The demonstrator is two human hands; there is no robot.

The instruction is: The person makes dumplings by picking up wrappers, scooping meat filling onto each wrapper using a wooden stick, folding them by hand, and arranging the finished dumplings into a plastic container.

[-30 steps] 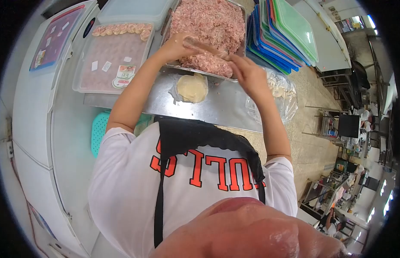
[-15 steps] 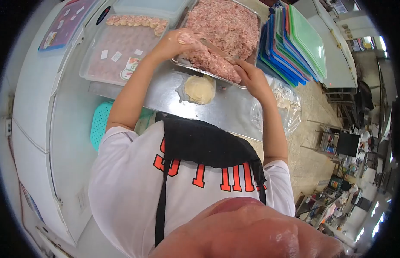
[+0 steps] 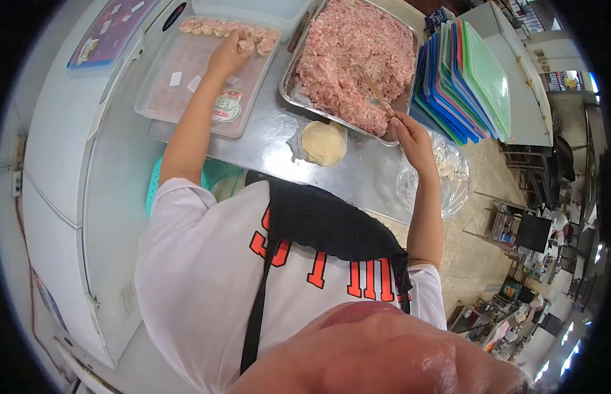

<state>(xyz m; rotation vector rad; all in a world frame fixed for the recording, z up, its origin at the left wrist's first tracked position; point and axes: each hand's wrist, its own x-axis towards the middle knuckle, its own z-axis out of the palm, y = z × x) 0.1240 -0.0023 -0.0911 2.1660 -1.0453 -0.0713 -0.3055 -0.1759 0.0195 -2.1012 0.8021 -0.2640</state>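
My left hand (image 3: 228,59) is over a clear plastic tray (image 3: 164,82), its fingers closed on a filled dumpling (image 3: 245,47) at the end of a short second row. Behind it runs a row of dumplings (image 3: 213,27) along the tray's far edge. My right hand (image 3: 415,139) grips the end of a thin flat spatula (image 3: 374,90), whose blade lies in the pink minced meat (image 3: 358,46). The meat fills much of a metal tray (image 3: 297,98). Between my arms, a stack of round dough wrappers (image 3: 324,142) sits on plastic on the steel table (image 3: 253,148).
Stacked blue, green and red plastic trays or lids (image 3: 463,79) stand to the right of the meat. A clear plastic bag (image 3: 443,174) with pale contents lies by my right forearm. A turquoise basket (image 3: 154,187) is below the table's left side. Another labelled tray (image 3: 108,33) lies far left.
My left hand has moved from above the meat to the dumpling tray, carrying a filled wrapper to the row's end. My right hand has drawn slightly back, still holding the spatula in the meat.
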